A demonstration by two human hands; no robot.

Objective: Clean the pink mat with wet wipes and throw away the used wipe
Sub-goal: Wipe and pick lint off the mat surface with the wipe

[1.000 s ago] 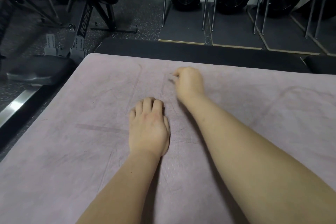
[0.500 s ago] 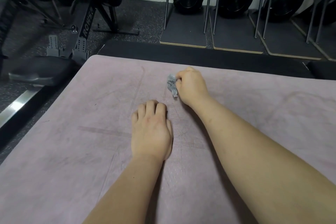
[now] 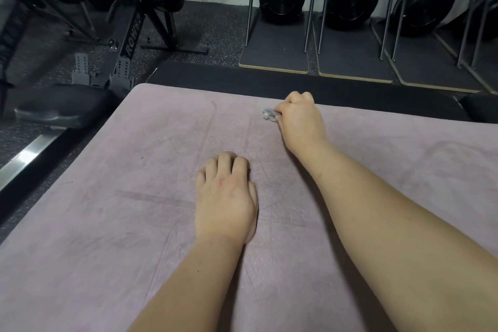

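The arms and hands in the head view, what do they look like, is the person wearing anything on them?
Both are bare. The left hand and the right hand have no gloves, and no rings show on the parts in view. The left forearm and the right forearm carry no sleeve, watch or bracelet as far as the picture's edge.

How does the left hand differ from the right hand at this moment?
The left hand holds nothing; the right hand pinches a crumpled wipe. The left hand rests nearer the person; the right hand reaches near the far edge. Both are over the pink mat.
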